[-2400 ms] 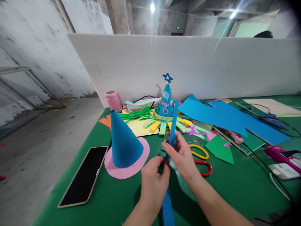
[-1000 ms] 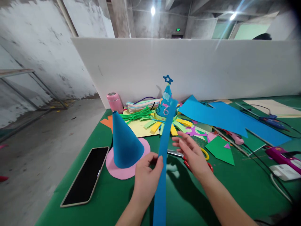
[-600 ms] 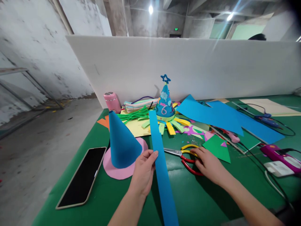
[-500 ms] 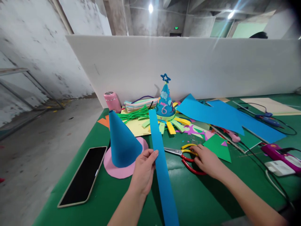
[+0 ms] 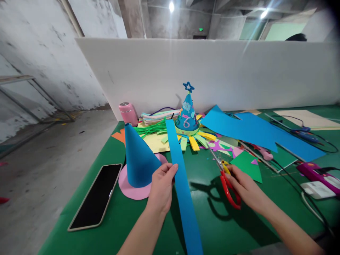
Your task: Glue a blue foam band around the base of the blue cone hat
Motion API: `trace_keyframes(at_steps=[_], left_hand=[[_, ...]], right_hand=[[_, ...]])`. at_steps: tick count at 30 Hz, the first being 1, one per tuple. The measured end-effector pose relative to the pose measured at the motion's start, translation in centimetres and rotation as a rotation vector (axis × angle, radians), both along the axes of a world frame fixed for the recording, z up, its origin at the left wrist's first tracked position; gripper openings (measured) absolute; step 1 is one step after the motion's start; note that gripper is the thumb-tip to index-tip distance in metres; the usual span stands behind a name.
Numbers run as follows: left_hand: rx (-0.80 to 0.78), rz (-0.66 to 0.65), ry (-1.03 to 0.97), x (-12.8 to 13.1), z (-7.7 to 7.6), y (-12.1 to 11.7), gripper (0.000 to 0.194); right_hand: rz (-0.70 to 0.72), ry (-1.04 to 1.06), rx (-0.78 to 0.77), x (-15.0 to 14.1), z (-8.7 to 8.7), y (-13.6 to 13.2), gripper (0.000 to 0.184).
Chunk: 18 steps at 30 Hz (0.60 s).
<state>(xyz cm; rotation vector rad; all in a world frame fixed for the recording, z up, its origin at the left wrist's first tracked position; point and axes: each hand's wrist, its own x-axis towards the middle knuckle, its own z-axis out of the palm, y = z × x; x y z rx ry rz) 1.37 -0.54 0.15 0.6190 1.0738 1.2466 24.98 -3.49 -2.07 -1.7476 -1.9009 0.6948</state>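
Observation:
A long blue paper strip (image 5: 183, 193) is pinched along its left edge by my left hand (image 5: 162, 186). Its near end runs out of the bottom of the view. My right hand (image 5: 243, 184) grips scissors (image 5: 228, 189) with red and yellow handles, lifted off the table so that their shadow falls beside them. The blades point away from me and to the left, apart from the strip. Left of my left hand, a blue paper cone (image 5: 139, 163) stands on a pink paper disc (image 5: 130, 189). Behind the strip is a decorated blue party hat (image 5: 187, 113) topped with a star.
A phone (image 5: 95, 198) lies at the left table edge. Green pipe cleaners (image 5: 151, 128) and a pink canister (image 5: 128, 113) are at the back. Blue sheets (image 5: 244, 129), a green paper piece (image 5: 247, 166), a glue gun (image 5: 262, 153) and a purple power bank with cables (image 5: 316, 175) spread to the right.
The scissors have been picked up from the table by my right hand and turned, their blades swinging from leftward to away from me. My left hand keeps its pinch on the strip.

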Motion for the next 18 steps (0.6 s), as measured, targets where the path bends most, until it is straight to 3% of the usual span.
trace_keyframes(at_steps=[1,5,7,13,18], left_hand=[[-0.003,0.003,0.0,0.1,0.0,0.2,0.022],[-0.022,0.017,-0.014,0.5,0.1,0.8,0.022],[-0.03,0.023,-0.022,0.6,0.2,1.1,0.022],[-0.034,0.014,-0.048,0.9,0.5,1.4,0.022],[-0.029,-0.006,-0.067,0.8,1.0,1.7,0.023]], right_hand=[[-0.019,0.099,-0.027,-0.4,0.1,-0.8,0.029],[-0.196,0.91,-0.373,-2.6,-0.9,-3.9,0.038],[-0.252,1.103,-0.486,-3.8,-1.5,-5.4,0.046],[-0.19,1.157,-0.552,-5.9,-1.5,-8.4,0.046],[-0.083,1.23,-0.578,-6.1,-3.0,-8.7,0.057]])
